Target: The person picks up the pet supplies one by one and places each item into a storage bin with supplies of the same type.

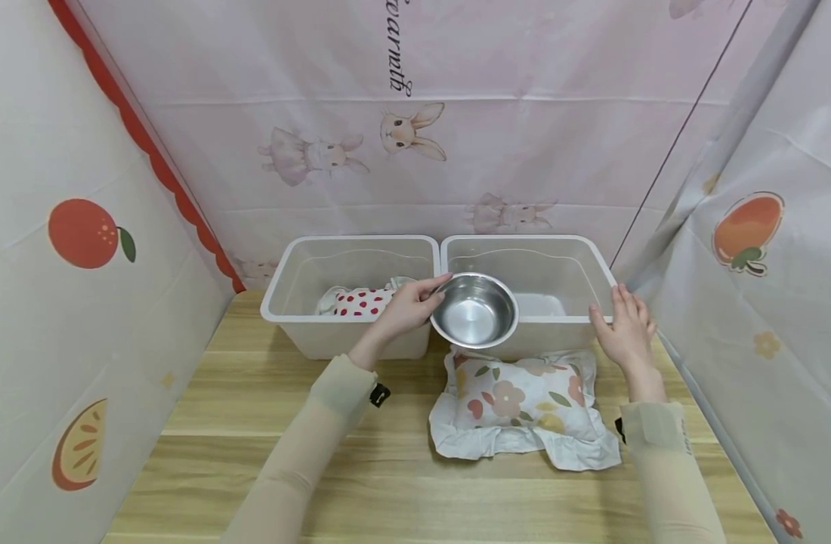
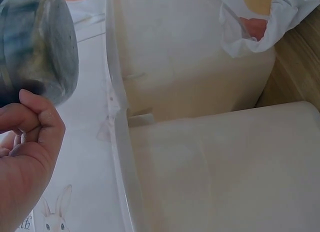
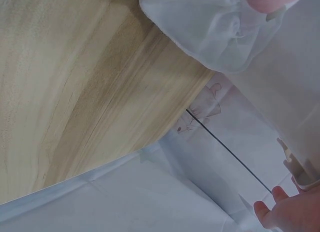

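My left hand (image 1: 410,308) pinches the rim of a shiny metal bowl (image 1: 474,311) between thumb and fingers. In the head view the bowl overlaps the front rim of the right white bin (image 1: 558,320). The left wrist view shows the bowl's outer side (image 2: 55,47) above the fingers. My right hand (image 1: 628,329) rests on the front right corner of that bin, fingers fairly straight over its rim. A flower-print pillow (image 1: 514,400) with a white ruffle lies on the table in front of the right bin.
A second white bin (image 1: 300,329) stands close on the left, holding a red-dotted white cloth item (image 1: 359,302). Both bins stand at the back of the wooden table (image 1: 388,483). Printed curtains (image 1: 524,60) hang behind and at both sides.
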The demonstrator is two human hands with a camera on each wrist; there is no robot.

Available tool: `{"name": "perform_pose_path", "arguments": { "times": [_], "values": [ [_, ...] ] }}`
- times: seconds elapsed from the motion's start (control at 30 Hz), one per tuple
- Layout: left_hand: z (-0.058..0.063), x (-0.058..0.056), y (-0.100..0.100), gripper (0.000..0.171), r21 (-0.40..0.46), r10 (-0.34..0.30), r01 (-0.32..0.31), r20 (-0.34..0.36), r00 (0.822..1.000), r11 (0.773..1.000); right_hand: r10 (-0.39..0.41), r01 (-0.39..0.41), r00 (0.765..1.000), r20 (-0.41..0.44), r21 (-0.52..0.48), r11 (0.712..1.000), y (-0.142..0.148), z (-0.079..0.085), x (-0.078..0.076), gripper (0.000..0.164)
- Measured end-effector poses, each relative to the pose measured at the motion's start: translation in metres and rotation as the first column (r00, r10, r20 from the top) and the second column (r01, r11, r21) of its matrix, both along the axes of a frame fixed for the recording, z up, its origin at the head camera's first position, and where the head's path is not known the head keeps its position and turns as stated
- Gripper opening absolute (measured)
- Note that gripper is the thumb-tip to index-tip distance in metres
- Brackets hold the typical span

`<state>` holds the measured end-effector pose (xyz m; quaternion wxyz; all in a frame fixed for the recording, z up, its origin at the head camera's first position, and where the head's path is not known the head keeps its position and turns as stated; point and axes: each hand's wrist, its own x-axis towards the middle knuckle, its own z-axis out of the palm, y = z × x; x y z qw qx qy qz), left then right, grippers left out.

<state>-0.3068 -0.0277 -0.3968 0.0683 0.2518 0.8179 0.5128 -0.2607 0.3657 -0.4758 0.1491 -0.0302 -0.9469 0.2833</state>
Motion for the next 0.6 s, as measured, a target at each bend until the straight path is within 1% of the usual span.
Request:
{"name": "perform_pose_path", "arguments": {
  "times": [0.13, 0.3, 0.47, 0.6],
  "values": [
    [0.002, -0.003, 0.004, 0.044, 0.005, -0.016, 0.016, 0.006, 1.0, 1.0, 0.004, -0.004, 1.0, -0.003, -0.002, 1.0, 0.0, 0.001, 0.0, 0.075],
    [0.005, -0.006, 0.009, 0.044, -0.009, -0.014, 0.014, 0.003, 1.0, 1.0, 0.001, -0.001, 1.0, -0.002, 0.003, 1.0, -0.001, 0.0, -0.001, 0.076],
    [0.01, -0.007, 0.015, 0.043, -0.027, -0.02, 0.019, -0.027, 0.999, 0.999, -0.005, 0.005, 1.0, -0.007, 0.008, 1.0, 0.0, 0.0, -0.001, 0.075],
    [0.014, -0.007, 0.02, 0.042, -0.028, -0.027, 0.027, -0.025, 0.999, 0.999, -0.003, 0.003, 1.0, 0.003, 0.004, 1.0, -0.001, 0.0, 0.0, 0.076]
  ]
}}
